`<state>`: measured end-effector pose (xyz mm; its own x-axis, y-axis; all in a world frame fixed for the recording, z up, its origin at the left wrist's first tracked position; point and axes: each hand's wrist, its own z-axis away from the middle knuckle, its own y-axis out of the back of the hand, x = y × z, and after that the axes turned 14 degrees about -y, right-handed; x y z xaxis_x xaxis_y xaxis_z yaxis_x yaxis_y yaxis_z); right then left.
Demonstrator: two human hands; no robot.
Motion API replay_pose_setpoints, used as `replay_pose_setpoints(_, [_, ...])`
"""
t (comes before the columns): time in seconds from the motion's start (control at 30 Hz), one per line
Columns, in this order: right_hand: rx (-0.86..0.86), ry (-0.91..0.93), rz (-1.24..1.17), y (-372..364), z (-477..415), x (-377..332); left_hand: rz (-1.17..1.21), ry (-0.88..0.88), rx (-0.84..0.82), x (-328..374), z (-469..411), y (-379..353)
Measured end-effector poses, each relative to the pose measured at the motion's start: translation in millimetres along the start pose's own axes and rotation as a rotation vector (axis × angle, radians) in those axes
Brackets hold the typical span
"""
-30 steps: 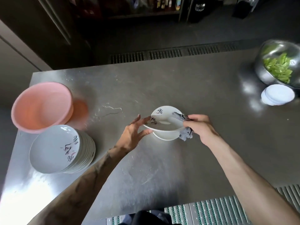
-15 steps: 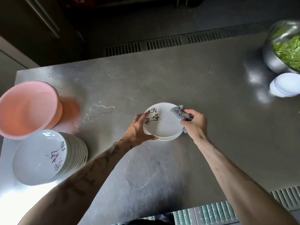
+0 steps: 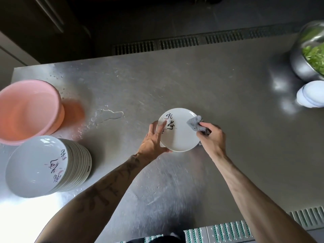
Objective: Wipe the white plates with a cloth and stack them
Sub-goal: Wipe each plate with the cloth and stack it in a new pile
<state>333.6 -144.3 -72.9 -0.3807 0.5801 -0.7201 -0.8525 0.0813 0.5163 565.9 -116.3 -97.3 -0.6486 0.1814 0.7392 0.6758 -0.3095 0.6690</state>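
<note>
Wiping underway: the plate [image 3: 178, 137], edge-on a second ago, is now turned face-up between the hands. Left hand [image 3: 154, 139] holds its left rim; right hand [image 3: 213, 137] pinches the grey cloth [image 3: 194, 122] against the far-right face. Face-wipe likely starting; stacking comes after.

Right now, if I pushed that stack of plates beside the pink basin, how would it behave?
Probably heavy: the stack of plates shows many rims piled up. It may slide rather than tip, since the steel table looks smooth and wet, with a puddle nearby. Likely fragile: the plates look like glazed ceramic.
</note>
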Motion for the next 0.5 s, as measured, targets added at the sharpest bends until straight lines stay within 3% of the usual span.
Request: replay_pose_setpoints(0.5, [0.130, 0.054, -0.041, 28.8, 22.8, -0.8, -0.015, 0.009, 0.006, -8.5, 3.2, -14.3])
